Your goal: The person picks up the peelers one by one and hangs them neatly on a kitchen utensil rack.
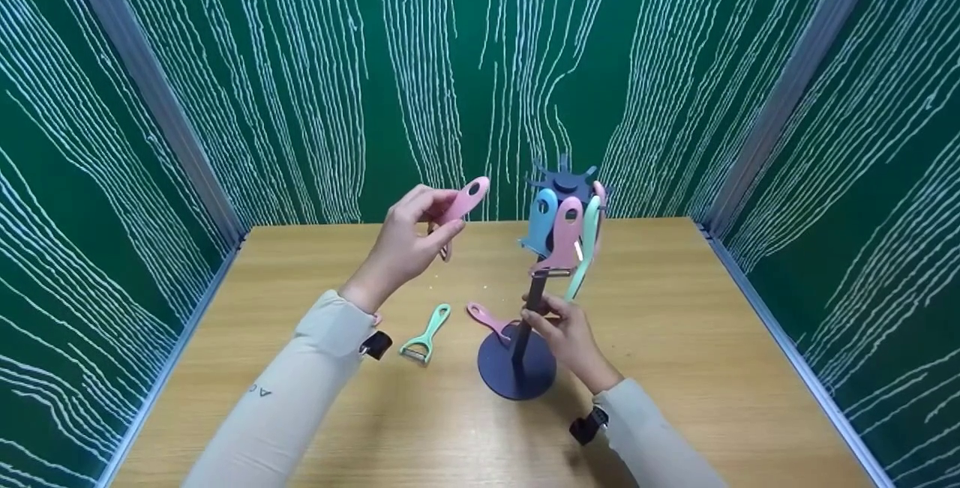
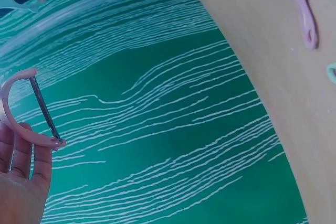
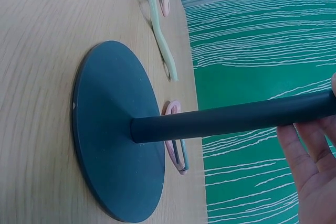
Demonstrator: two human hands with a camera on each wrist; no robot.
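Note:
My left hand [image 1: 409,237] holds a pink peeler [image 1: 466,202] in the air, left of a dark stand. Its holed handle end points up and right; in the left wrist view its curved head and metal blade [image 2: 45,108] show beyond the fingers. My right hand [image 1: 571,334] grips the stand's pole [image 3: 231,120] below the hanging peelers. From the spoked top [image 1: 564,185] hang a blue peeler [image 1: 541,224], a pink peeler [image 1: 568,237] and a green peeler [image 1: 589,244], with another pink one [image 1: 601,192] partly hidden behind.
On the wooden table [image 1: 675,300] lie a green peeler [image 1: 428,334] and a pink peeler [image 1: 487,317], whose head is partly behind the stand's round base [image 1: 517,383]. A pink piece [image 1: 377,318] peeks out beside the left wrist. Green, white-streaked walls [image 1: 420,61] enclose the table.

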